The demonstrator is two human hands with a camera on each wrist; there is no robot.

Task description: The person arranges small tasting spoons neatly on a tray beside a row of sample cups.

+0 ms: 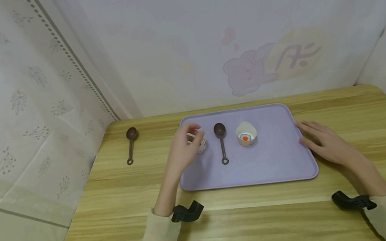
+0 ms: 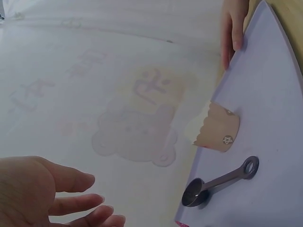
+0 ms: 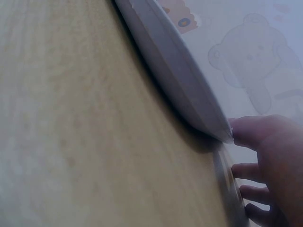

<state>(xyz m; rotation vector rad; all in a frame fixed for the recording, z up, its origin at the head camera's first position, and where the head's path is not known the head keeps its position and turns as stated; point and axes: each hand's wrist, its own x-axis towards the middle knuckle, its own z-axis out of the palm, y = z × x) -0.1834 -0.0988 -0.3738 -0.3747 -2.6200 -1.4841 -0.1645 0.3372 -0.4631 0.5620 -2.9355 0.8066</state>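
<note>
Pale sleeves (image 1: 157,237) come closest to us. We see the left hand (image 1: 184,144), fingers loosely spread, at the left cup (image 1: 202,147) on the purple tray (image 1: 280,159); we cannot tell if they touch. The right hand (image 1: 326,143), fingers apart, touches the tray's right edge. Between the left cup and the right cup (image 1: 247,142) lies a spoon (image 1: 222,143).

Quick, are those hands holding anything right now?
Left hand: open, holding nothing, close by the left-hand cup.
Right hand: open, fingers at the right edge of the tray.
</note>
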